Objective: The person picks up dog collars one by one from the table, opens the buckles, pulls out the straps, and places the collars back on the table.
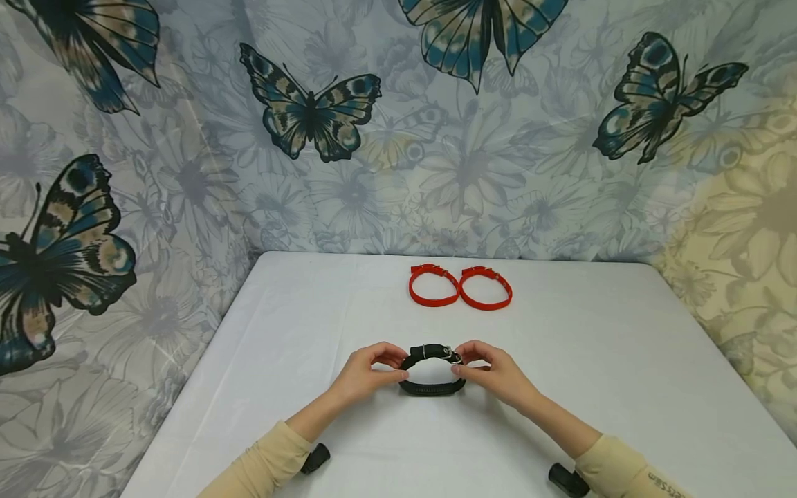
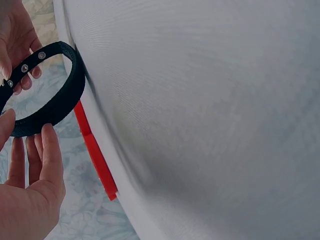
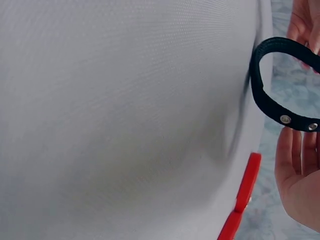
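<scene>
A black buckled collar (image 1: 432,389), fastened into a loop, is between my two hands near the middle of the table. My left hand (image 1: 371,370) pinches its left side between thumb and fingers. On the opposite side, my right hand (image 1: 496,373) pinches the loop close to the metal buckle. Metal eyelets show along the strap of the collar (image 2: 72,95) in the left wrist view. The collar's lower edge is close to the tabletop; I cannot tell whether it touches.
Farther back on the white-covered table (image 1: 324,304) lie two red collars, a left one (image 1: 434,302) and a right one (image 1: 487,306), side by side, each buckled into a loop. Behind the table hangs a butterfly-patterned cloth (image 1: 398,194).
</scene>
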